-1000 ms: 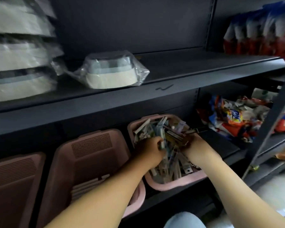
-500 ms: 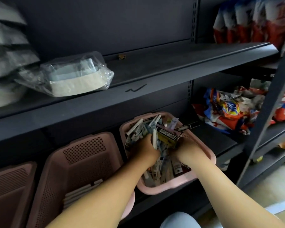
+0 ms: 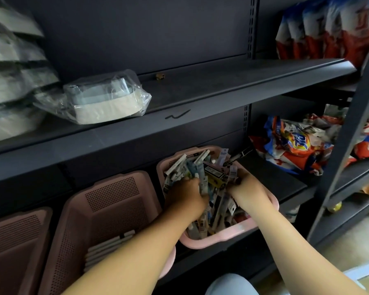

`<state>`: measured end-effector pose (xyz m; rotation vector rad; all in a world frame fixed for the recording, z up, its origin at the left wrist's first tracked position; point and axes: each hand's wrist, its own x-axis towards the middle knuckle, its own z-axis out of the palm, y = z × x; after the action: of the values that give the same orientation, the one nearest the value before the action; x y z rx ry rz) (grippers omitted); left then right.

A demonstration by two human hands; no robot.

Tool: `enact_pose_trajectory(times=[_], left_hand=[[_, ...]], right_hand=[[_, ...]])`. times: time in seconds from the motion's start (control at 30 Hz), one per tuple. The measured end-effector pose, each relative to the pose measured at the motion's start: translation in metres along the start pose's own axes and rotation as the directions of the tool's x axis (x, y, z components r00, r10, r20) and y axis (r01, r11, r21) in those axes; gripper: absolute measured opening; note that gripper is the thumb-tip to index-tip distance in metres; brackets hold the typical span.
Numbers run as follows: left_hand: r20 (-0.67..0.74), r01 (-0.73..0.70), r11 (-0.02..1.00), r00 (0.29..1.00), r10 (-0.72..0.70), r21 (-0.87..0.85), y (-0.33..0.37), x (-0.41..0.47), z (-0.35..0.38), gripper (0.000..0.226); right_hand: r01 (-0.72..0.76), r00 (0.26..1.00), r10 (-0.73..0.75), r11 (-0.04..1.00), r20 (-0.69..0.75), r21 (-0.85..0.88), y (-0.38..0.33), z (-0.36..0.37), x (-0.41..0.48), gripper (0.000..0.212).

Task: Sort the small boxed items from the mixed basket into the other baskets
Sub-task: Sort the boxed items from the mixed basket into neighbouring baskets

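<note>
The mixed pink basket (image 3: 222,238) sits on the lower shelf, heaped with slim small boxed items (image 3: 216,174). Both my hands are dug into the heap. My left hand (image 3: 190,196) curls round a few slim boxes, one white-and-blue box standing up by its fingers. My right hand (image 3: 250,191) curls into the pile beside a yellow-and-black box (image 3: 216,180); its fingertips are buried. Left of it stands a second pink basket (image 3: 115,188) holding a few white slim boxes (image 3: 109,245), partly covered by my left forearm. A third pink basket (image 3: 15,231) is at the far left.
A plastic-wrapped container (image 3: 102,101) lies on the dark upper shelf (image 3: 222,86), with stacked wrapped ones (image 3: 11,81) to its left. Detergent bags (image 3: 294,145) are piled right of the mixed basket. A metal upright (image 3: 349,133) crosses the right side.
Both hands stayed in the mixed basket and shifted slightly among the boxes. The view moved, so the baskets now sit a little lower and more to the left.
</note>
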<state>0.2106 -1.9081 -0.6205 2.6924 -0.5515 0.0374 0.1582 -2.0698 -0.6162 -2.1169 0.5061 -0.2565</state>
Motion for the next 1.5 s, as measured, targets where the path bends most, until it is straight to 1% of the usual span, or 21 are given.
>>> enact_pose_trajectory(times=[0.07, 0.1, 0.2, 0.3, 0.4, 0.5, 0.57, 0.7, 0.8, 0.83, 0.9, 1.0, 1.07, 1.23, 1.37, 1.5], left_hand=[[-0.002, 0.022, 0.999, 1.000, -0.022, 0.047, 0.003, 0.001, 0.001, 0.029], [0.003, 0.047, 0.997, 0.999, -0.047, 0.068, 0.005, 0.002, 0.001, 0.028], [0.045, 0.111, 0.987, 0.992, -0.117, 0.121, 0.007, 0.007, 0.003, 0.027], [0.080, 0.130, 0.978, 0.986, -0.145, 0.165, 0.011, 0.008, 0.001, 0.021], [0.074, 0.131, 0.988, 0.988, -0.138, 0.087, 0.010, 0.007, -0.001, 0.021], [0.069, 0.113, 0.992, 0.992, -0.109, -0.053, 0.006, 0.002, -0.003, 0.027], [0.078, 0.101, 0.985, 0.993, -0.090, -0.141, 0.003, 0.001, -0.003, 0.027], [0.084, 0.097, 0.956, 0.994, -0.076, -0.276, 0.002, -0.001, -0.006, 0.025], [0.083, 0.099, 0.940, 0.994, -0.076, -0.326, 0.002, -0.003, -0.009, 0.023], [0.078, 0.097, 0.938, 0.994, -0.075, -0.333, 0.002, -0.005, -0.011, 0.023], [0.064, 0.086, 0.938, 0.996, -0.069, -0.336, 0.001, -0.008, -0.015, 0.023], [0.044, 0.063, 0.925, 0.998, -0.050, -0.374, 0.001, -0.011, -0.020, 0.024], [0.033, 0.046, 0.916, 0.999, -0.036, -0.397, 0.000, -0.013, -0.023, 0.028], [0.016, 0.020, 0.889, 1.000, -0.014, -0.457, -0.005, -0.021, -0.033, 0.031], [-0.006, -0.018, 0.879, 1.000, 0.017, -0.477, -0.017, -0.030, -0.045, 0.019], [-0.030, -0.021, 0.857, 1.000, 0.006, -0.516, -0.037, -0.039, -0.056, 0.016]], right_hand=[[-0.029, 0.999, 0.031, 0.997, 0.031, -0.065, -0.002, 0.000, -0.003, 0.015], [-0.039, 0.998, 0.042, 0.996, 0.038, -0.080, -0.003, -0.001, -0.005, 0.012], [-0.029, 0.999, 0.031, 0.995, 0.016, -0.096, -0.004, -0.007, -0.010, 0.017], [-0.016, 0.999, 0.022, 0.990, 0.040, -0.142, -0.006, -0.011, -0.015, 0.016], [-0.006, 0.999, 0.015, 0.987, 0.053, -0.158, -0.008, -0.015, -0.017, 0.016], [-0.011, 0.998, 0.022, 0.982, 0.056, -0.186, -0.008, -0.019, -0.019, 0.012], [-0.020, 0.998, 0.031, 0.985, 0.059, -0.169, -0.010, -0.021, -0.020, 0.010], [-0.082, 0.996, 0.082, 0.997, 0.021, 0.007, -0.012, -0.027, -0.020, 0.009], [-0.080, 0.996, 0.084, 0.989, -0.027, 0.123, -0.015, -0.037, -0.026, 0.008], [-0.072, 0.996, 0.080, 0.987, -0.046, 0.145, -0.016, -0.040, -0.028, 0.009], [-0.065, 0.994, 0.078, 0.985, -0.076, 0.158, -0.020, -0.049, -0.034, 0.018], [-0.050, 0.994, 0.069, 0.978, -0.088, 0.204, -0.023, -0.061, -0.040, 0.024], [-0.019, 0.996, 0.035, 0.983, -0.085, 0.182, -0.028, -0.069, -0.049, 0.014], [0.087, 0.995, -0.082, 0.990, -0.055, 0.110, -0.038, -0.081, -0.072, 0.016], [0.153, 0.988, -0.151, 0.985, -0.038, 0.079, -0.052, -0.081, -0.090, 0.018], [0.223, 0.974, -0.221, 0.974, -0.047, 0.035, -0.070, -0.075, -0.105, 0.018]])
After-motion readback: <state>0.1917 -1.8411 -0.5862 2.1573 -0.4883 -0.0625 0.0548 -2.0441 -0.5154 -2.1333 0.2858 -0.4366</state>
